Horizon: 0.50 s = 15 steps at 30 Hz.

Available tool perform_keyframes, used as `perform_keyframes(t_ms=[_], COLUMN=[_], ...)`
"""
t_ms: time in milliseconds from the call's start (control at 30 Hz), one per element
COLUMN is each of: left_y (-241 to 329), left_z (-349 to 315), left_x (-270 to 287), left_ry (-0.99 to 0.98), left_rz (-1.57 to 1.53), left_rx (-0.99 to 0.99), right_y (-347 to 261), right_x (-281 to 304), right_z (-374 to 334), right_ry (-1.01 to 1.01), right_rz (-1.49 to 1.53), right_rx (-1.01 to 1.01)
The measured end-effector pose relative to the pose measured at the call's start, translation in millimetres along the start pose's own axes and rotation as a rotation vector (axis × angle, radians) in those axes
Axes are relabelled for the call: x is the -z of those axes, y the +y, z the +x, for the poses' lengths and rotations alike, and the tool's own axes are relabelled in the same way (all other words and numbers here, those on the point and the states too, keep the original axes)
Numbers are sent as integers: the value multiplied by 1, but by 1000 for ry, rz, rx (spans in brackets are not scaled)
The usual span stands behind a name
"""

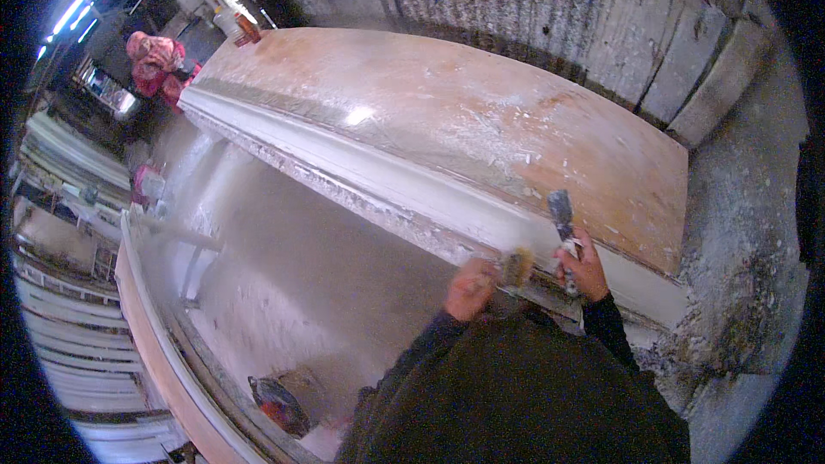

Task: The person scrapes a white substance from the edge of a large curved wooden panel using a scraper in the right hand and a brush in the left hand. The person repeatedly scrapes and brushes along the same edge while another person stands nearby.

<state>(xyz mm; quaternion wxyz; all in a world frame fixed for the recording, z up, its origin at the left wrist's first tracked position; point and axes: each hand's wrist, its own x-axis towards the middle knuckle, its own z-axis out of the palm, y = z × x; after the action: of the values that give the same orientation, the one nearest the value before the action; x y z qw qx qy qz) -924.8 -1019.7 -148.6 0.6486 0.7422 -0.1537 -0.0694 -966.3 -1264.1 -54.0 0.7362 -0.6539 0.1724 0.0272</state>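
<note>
My left hand (471, 290) is closed around a brush with yellowish bristles (516, 268), held over the near edge of a long worktable. Just to its right, my right hand (588, 271) grips a putty knife (560, 210) by its pale, smeared handle, the flat grey blade pointing up and away from me. Beneath and beyond both hands runs a long white plaster moulding (404, 192) along the table's near side. The brown tabletop (481, 112) behind it is streaked with white residue and small flakes.
A person in red clothing (157, 62) is at the far left, beyond the table's end. Bottles (234, 26) stand on that far end. Corrugated sheeting (490, 9) lines the back. Another long bench edge (155, 339) lies left, near a dark bag-like object (279, 404) on the floor.
</note>
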Motion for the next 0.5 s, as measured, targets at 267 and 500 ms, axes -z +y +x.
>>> perform_keyframes(t_ms=[267,500], left_y=[7,10], left_z=[37,32], left_x=[142,42], left_ry=[624,374], left_rz=[-69,-92], left_rx=[-11,-15], right_y=[78,34], right_x=[84,90], right_z=[-47,-85], right_ry=[229,183], right_rz=[-175,81], right_rx=[54,17])
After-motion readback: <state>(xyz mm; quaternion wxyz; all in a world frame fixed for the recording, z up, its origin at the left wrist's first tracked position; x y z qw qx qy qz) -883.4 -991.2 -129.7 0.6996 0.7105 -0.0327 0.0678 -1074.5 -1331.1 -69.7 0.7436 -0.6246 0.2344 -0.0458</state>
